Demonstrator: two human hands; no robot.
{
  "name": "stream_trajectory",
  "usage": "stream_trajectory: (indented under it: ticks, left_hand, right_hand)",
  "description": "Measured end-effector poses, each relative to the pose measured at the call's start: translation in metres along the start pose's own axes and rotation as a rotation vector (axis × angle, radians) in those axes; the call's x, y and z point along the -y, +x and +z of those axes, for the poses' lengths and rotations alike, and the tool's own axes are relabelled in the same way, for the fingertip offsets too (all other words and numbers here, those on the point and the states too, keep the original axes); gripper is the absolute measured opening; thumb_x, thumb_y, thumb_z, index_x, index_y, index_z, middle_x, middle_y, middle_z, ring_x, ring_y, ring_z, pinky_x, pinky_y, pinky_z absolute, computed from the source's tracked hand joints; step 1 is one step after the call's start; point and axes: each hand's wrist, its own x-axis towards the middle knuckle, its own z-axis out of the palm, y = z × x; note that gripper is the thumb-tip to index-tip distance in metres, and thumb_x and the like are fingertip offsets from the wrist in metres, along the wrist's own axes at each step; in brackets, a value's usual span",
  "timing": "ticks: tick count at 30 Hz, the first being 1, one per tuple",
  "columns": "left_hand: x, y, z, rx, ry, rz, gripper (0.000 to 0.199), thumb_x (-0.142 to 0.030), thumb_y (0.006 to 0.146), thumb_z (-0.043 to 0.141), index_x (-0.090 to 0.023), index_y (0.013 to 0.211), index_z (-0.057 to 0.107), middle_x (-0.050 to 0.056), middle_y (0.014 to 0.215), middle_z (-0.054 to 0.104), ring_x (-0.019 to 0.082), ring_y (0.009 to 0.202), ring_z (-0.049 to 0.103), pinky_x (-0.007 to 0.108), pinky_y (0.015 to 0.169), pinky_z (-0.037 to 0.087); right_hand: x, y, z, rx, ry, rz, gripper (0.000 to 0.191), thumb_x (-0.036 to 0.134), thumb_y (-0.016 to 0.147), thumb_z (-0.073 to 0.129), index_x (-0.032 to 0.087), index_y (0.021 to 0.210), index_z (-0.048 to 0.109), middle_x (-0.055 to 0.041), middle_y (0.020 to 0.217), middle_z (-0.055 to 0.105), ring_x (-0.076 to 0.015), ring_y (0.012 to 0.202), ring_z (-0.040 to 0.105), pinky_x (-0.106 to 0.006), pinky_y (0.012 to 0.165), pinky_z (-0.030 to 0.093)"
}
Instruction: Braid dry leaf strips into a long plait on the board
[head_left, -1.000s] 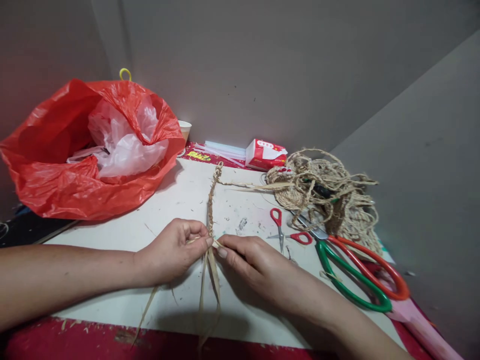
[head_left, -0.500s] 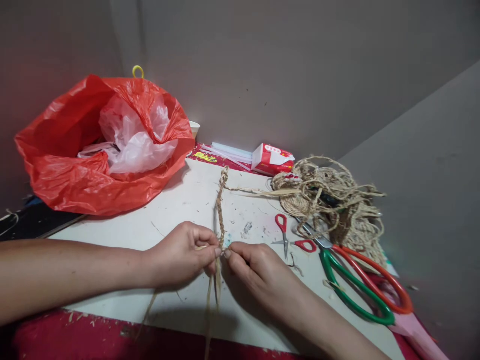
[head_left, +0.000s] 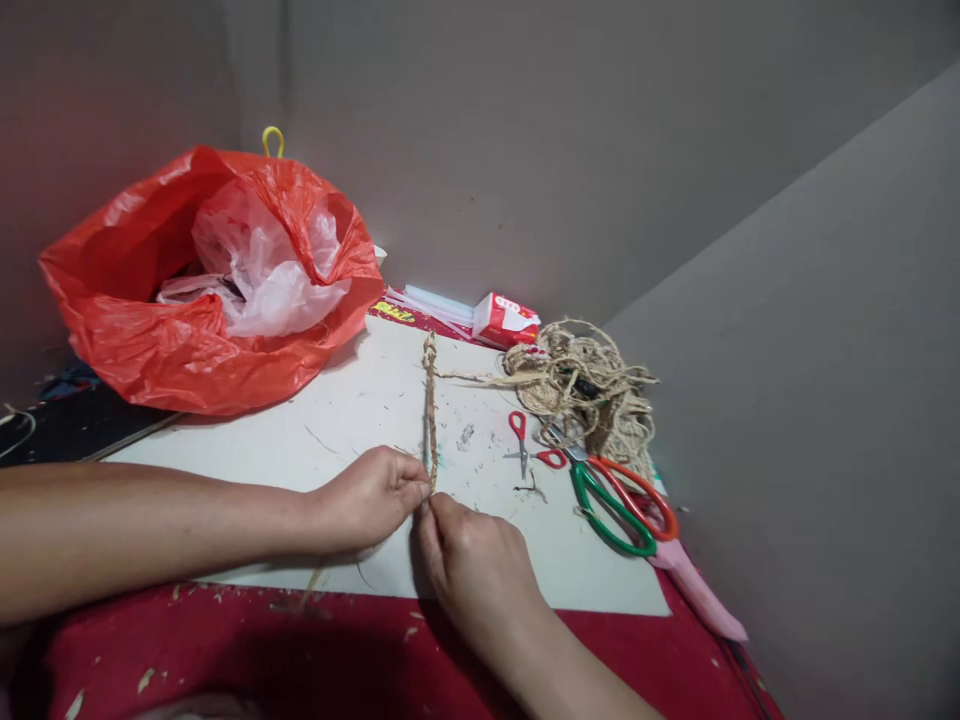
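Note:
A thin braided straw cord [head_left: 430, 410] runs down the middle of a white board [head_left: 360, 400], its knotted end farthest from me. My left hand [head_left: 379, 498] pinches the near end of the cord between thumb and forefinger. Right against it, my right hand [head_left: 472, 550] is closed at the same spot, thumb and finger pressed together; the strands there are hidden by the fingers. A loose strand [head_left: 469, 377] leads right from the cord's upper part toward a tangled heap of straw cord [head_left: 592, 385].
Small red-handled scissors [head_left: 525, 447] and large scissors with green and orange handles [head_left: 611, 500] lie on the right. A red plastic bag [head_left: 225, 375] holding white plastic stands at the left. Behind are a tissue pack [head_left: 506, 320] and a wall.
My right hand has turned knuckles-up and moved slightly left and down, against the left. The strands hanging below the hands no longer show. The view has shifted, with the scissors and heap appearing farther left.

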Motion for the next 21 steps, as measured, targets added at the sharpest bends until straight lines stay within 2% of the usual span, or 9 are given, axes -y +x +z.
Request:
stream_trajectory:
  ticks: [4,8,12,17,21]
  left_hand:
    - [-0.001,0.0,0.001,-0.021,-0.044,-0.03,0.018,-0.024,0.074,0.05,-0.012,0.066,0.061,-0.002,0.058,0.053,0.01,0.057,0.045,0.022,0.056,0.035]
    - [-0.003,-0.001,0.002,-0.112,-0.092,-0.071,0.014,-0.019,0.07,0.053,-0.011,0.067,0.063,-0.002,0.058,0.056,0.01,0.057,0.045,0.023,0.06,0.036]
    - [-0.011,-0.005,0.004,-0.181,-0.237,-0.189,0.01,-0.015,0.068,0.054,-0.011,0.066,0.063,-0.003,0.054,0.055,0.006,0.049,0.04,0.02,0.052,0.031]
    - [-0.018,-0.009,0.003,-0.198,-0.32,-0.349,0.005,-0.016,0.069,0.056,-0.013,0.066,0.06,-0.009,0.039,0.039,0.003,0.033,0.02,0.022,0.038,0.011]
    - [-0.016,-0.009,0.004,-0.156,-0.405,-0.377,0.009,-0.021,0.071,0.059,-0.013,0.066,0.058,-0.006,0.045,0.047,0.003,0.033,0.025,0.021,0.037,0.012]
  right_hand:
    - [0.016,-0.003,-0.001,0.018,-0.18,0.019,0.021,0.007,0.085,0.039,0.012,0.08,0.059,-0.009,0.06,0.066,-0.0217,0.054,0.065,-0.027,0.045,0.03]
    - [0.032,0.001,-0.007,0.053,-0.283,0.054,0.023,-0.003,0.078,0.04,0.01,0.084,0.059,-0.0111,0.066,0.066,-0.0233,0.059,0.067,-0.027,0.046,0.04]
    - [0.042,0.003,-0.011,0.034,-0.354,0.061,0.024,-0.002,0.08,0.038,0.008,0.085,0.06,-0.0138,0.068,0.066,-0.0234,0.06,0.067,-0.027,0.047,0.046]
    - [0.046,-0.002,-0.014,0.01,-0.44,0.009,0.026,-0.003,0.08,0.037,0.007,0.087,0.059,-0.0141,0.067,0.064,-0.0231,0.059,0.066,-0.028,0.048,0.048]
    - [0.053,-0.006,-0.011,0.017,-0.455,-0.052,0.026,-0.002,0.079,0.037,0.005,0.09,0.059,-0.017,0.072,0.064,-0.023,0.06,0.065,-0.027,0.046,0.047]
